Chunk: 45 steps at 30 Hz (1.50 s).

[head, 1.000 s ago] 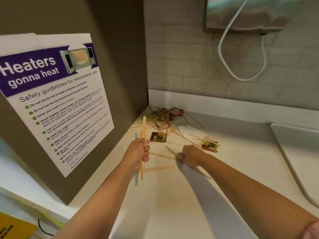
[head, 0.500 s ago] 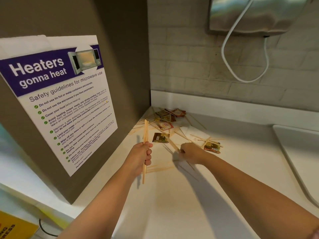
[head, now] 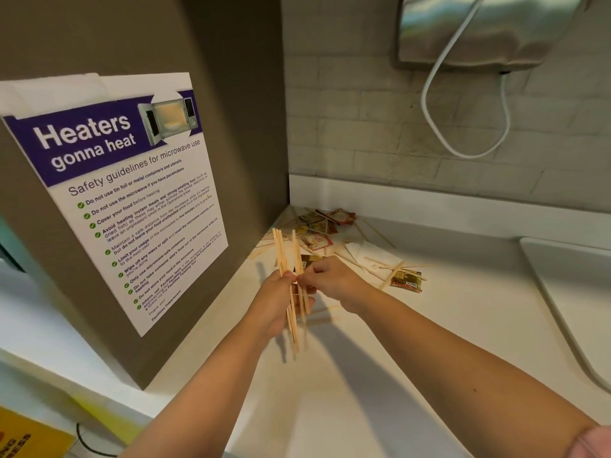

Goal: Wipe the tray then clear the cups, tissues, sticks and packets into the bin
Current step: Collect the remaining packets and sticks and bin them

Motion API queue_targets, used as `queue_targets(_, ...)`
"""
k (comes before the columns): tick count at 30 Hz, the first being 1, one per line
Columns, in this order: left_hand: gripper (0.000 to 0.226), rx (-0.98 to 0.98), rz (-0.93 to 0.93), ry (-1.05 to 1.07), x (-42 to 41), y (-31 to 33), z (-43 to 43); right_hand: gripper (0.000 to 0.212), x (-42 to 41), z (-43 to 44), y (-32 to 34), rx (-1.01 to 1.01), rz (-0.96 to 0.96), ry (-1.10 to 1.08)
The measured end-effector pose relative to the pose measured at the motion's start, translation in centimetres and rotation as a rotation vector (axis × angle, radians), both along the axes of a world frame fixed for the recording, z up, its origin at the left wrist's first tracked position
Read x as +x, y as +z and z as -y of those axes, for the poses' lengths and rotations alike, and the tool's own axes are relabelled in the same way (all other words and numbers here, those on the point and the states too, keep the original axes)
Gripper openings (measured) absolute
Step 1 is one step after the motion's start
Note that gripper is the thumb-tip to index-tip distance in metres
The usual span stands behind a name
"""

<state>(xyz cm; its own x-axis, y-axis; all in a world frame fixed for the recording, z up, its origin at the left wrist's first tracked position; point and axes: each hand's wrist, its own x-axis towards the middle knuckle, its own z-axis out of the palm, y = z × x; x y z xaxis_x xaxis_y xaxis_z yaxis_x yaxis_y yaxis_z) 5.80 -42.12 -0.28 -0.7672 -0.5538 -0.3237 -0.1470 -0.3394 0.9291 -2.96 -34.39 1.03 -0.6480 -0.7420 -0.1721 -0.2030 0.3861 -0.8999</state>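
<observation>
Big microwave safety poster (head: 132,200) on the left, purple header reading "Heaters gonna heat", stuck on a brown panel (head: 215,61). Behind it there's a pale tiled wall (head: 363,127), and a white cable (head: 424,100) loops down from a shiny steel unit (head: 529,28) up top. White counter (head: 380,408) below, with a white upstand (head: 429,206) along the wall. Bottom left corner, a yellow sign (head: 26,438) beside a black cord (head: 81,441).

Person seen by arms only: L forearm (head: 198,391) and R forearm (head: 463,368) both bare to the wrist and slender, w/ L hand (head: 281,302) and R hand (head: 334,282) uncovered too. Clothing: pink sleeve (head: 595,441), just its edge at R upper arm, bottom-right corner; fabric detail too small to tell. Tiny dark spot (head: 475,390) on R forearm, approx mid-length.
</observation>
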Motion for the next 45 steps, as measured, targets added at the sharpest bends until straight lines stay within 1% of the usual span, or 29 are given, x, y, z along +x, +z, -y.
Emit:
queue_targets(3, 0.023, -0.033, 0.023, 0.001, 0.1, -0.5, 0.3, 0.028, 0.2, 0.3, -0.4, -0.009, -0.076, 0.010)
queue_targets(5, 0.024, -0.048, 0.033, -0.003, 0.3, -0.7, 0.4, 0.025, 0.4, 0.5, -0.6, 0.013, -0.183, 0.046)
queue_targets(8, 0.024, -0.089, 0.045, 0.015, 0.5, -0.7, 0.8, 0.027, 0.3, 0.6, -1.0, 0.077, -0.359, 0.097)
queue_targets(10, 0.025, -0.089, 0.054, 0.041, 0.7, -0.7, 1.3, 0.024, -0.2, 0.4, -1.9, 0.187, -0.494, 0.158)
queue_targets(13, 0.024, -0.089, 0.053, 0.049, 1.0, -0.5, 1.7, 0.031, -0.7, -0.2, -4.1, 0.433, -0.663, 0.344)
queue_targets(15, 0.024, -0.094, 0.057, 0.047, 1.1, -0.5, 1.9, 0.027, -0.5, -0.6, -5.0, 0.464, -0.725, 0.432)
queue_targets(18, 0.023, -0.092, 0.056, 0.056, 1.2, -0.5, 2.1, 0.027, -0.6, -1.1, -5.0, 0.434, -0.786, 0.460)
queue_targets(22, 0.021, -0.088, 0.071, 0.059, 1.1, -0.6, 2.2, 0.024, -0.3, -1.4, -4.7, 0.522, -0.876, 0.522)
queue_targets(24, 0.020, -0.090, 0.080, 0.057, 1.0, -0.7, 2.1, 0.031, 0.2, -1.5, -4.9, 0.584, -0.907, 0.548)
queue_targets(29, 0.020, -0.083, 0.078, 0.048, 0.7, -0.7, 1.8, 0.035, 1.1, -1.6, -4.5, 0.746, -0.841, 0.480)
queue_targets(31, 0.020, -0.071, 0.067, 0.044, 0.5, -0.7, 1.7, 0.032, 1.3, -2.0, -4.1, 0.739, -0.797, 0.417)
queue_targets(33, 0.018, -0.059, 0.053, 0.044, 0.4, -0.8, 1.6, 0.029, 1.0, -2.4, -4.1, 0.650, -0.674, 0.299)
queue_targets(36, 0.016, -0.054, 0.048, 0.043, 0.2, -1.0, 1.4, 0.017, 0.5, -2.7, -4.0, 0.431, -0.421, 0.121)
queue_targets(38, 0.015, -0.060, 0.047, 0.048, 0.0, -1.1, 1.0, 0.018, 0.7, -2.6, -3.3, 0.250, -0.240, -0.006)
queue_targets(40, 0.016, -0.080, 0.051, 0.037, -0.1, -1.3, 0.3, 0.021, 1.2, -2.5, -2.6, 0.083, -0.105, -0.107)
queue_targets(42, 0.016, -0.111, 0.051, 0.005, -0.4, -1.2, -0.6, 0.025, 1.8, -2.4, -1.9, -0.012, -0.015, -0.148)
queue_targets(45, 0.022, -0.145, 0.049, -0.048, -0.6, -1.0, -2.0, 0.026, 2.7, -2.5, -1.6, -0.033, 0.024, -0.162)
